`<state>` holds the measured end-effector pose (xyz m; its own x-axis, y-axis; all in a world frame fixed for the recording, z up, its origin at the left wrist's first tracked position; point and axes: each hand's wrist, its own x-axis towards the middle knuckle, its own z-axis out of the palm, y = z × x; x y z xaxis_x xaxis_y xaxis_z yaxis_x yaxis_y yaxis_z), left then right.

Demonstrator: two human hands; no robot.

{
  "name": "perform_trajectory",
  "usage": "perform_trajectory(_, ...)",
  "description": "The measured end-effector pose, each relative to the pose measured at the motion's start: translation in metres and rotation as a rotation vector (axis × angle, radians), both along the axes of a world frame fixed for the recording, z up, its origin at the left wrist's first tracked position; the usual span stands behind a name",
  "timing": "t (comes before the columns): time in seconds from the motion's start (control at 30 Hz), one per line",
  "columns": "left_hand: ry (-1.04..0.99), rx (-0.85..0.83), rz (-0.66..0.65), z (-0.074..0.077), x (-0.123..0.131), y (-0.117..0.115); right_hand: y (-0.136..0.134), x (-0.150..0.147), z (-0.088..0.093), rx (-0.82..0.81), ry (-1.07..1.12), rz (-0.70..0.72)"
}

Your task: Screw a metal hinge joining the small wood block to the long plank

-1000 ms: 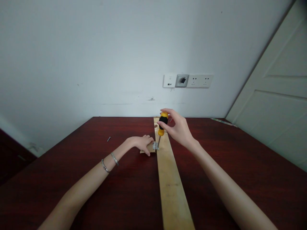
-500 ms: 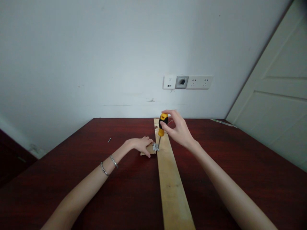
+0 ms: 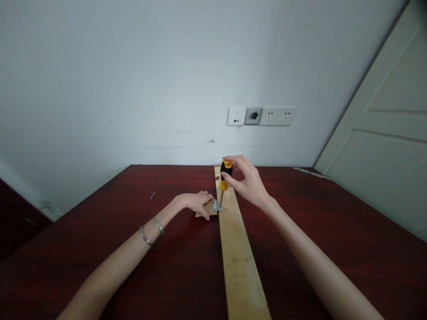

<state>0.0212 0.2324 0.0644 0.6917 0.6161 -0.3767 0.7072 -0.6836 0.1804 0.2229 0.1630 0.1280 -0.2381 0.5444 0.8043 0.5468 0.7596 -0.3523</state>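
A yellow-and-black screwdriver (image 3: 226, 171) stands nearly upright in my right hand (image 3: 248, 180), fingers curled round its handle. Its tip meets a small metal hinge (image 3: 216, 205) at the left edge of a long wooden board (image 3: 238, 253). The hinge bridges the board and a small brown piece, apparently cardboard (image 3: 210, 212). My left hand (image 3: 199, 202) lies across that piece, thumb and fingers spread, pressing on it beside the hinge. Whether a screw sits under the tip is too small to tell.
A loose screw (image 3: 152, 195) lies on the dark red table (image 3: 167, 275) to the left. A thin pale strip (image 3: 312, 173) lies at the back right edge. Behind the table is a wall with a row of sockets (image 3: 262, 116); a white door (image 3: 383, 133) stands at right.
The handle of the screwdriver has turned slightly in my right hand, whose fingers have shifted a little. The tip stays at the hinge, and my left hand keeps its place.
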Motion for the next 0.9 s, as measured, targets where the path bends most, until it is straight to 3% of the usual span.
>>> perform_trajectory(0.5, -0.005, 0.003, -0.008, -0.0013, -0.0003, 0.0013, -0.0009, -0.0005, -0.0021, 0.001, -0.035, 0.003)
perform_trajectory(0.9, -0.001, 0.001, 0.001, -0.0007, -0.0002, -0.0003, 0.0063, -0.001, -0.007, -0.01, 0.062, -0.02)
